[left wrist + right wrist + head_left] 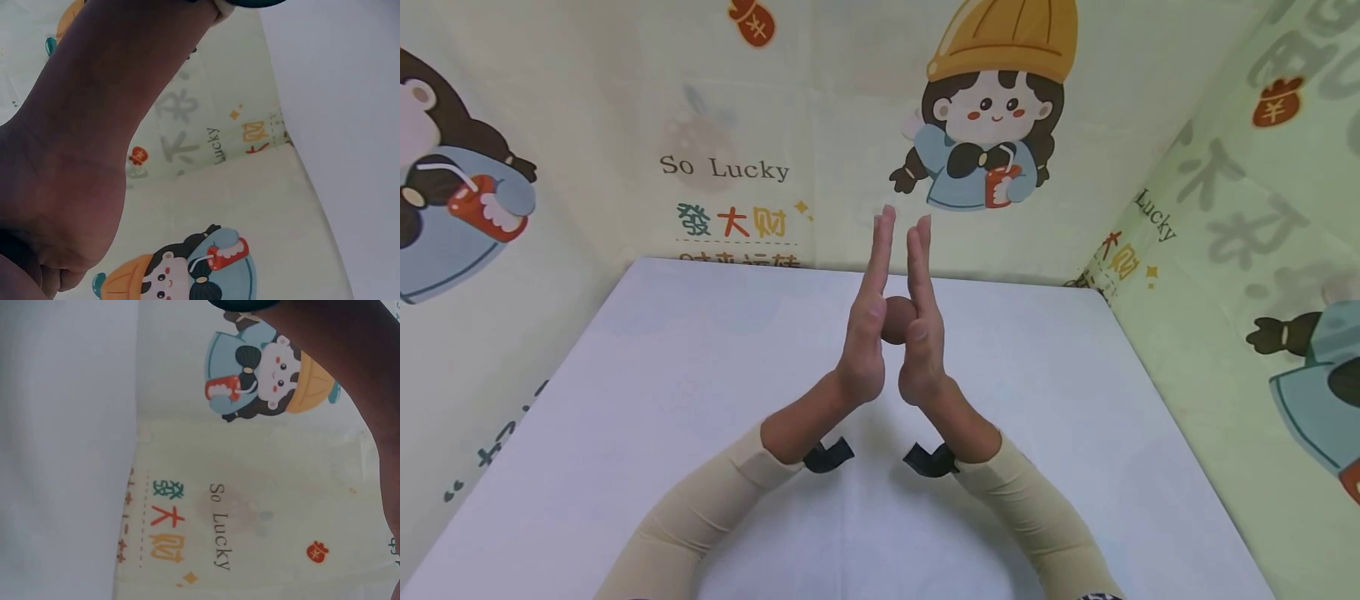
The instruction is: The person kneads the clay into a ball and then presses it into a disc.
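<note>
Between the two upright palms sits a small brown ball, its sides partly covered by the thumbs and palms. My left hand presses it from the left with straight fingers pointing up and away. From the right, my right hand presses against it, its fingers also straight. The fingertips of the two hands stand apart, and so do the heels of the palms. Both hands are over the white table. A bare wrist and part of a hand fill the left side of the left wrist view; the ball is hidden there.
Black bands show under both wrists, near the beige sleeves. A printed cloth backdrop with cartoon figures and lettering rises behind the table's far edge and along both sides.
</note>
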Demonstrator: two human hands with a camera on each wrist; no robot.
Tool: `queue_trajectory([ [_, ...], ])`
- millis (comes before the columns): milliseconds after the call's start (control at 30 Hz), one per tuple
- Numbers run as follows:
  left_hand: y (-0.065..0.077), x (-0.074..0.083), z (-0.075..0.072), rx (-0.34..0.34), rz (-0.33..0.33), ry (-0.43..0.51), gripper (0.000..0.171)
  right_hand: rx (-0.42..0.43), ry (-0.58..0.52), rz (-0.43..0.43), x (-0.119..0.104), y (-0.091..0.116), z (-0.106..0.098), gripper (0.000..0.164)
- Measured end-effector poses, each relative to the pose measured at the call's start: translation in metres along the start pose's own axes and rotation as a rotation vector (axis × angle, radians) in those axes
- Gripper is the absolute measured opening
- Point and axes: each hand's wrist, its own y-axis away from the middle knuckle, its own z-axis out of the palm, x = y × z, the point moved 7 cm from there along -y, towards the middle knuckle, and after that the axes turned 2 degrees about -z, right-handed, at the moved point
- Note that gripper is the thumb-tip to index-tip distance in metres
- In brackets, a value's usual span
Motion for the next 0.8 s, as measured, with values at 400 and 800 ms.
queue_trajectory([
  [400, -0.015, 0.01, -0.015, 0.061, -0.015, 0.002, 0.088, -0.033, -0.054, 0.042, 0.002, 0.014, 0.015, 0.096],
  [800, -0.035, 0.015, -0.044, 0.189, 0.037, -0.018, 0.087, -0.074, -0.012, 0.097, 0.004, 0.029, 0.028, 0.099],
])
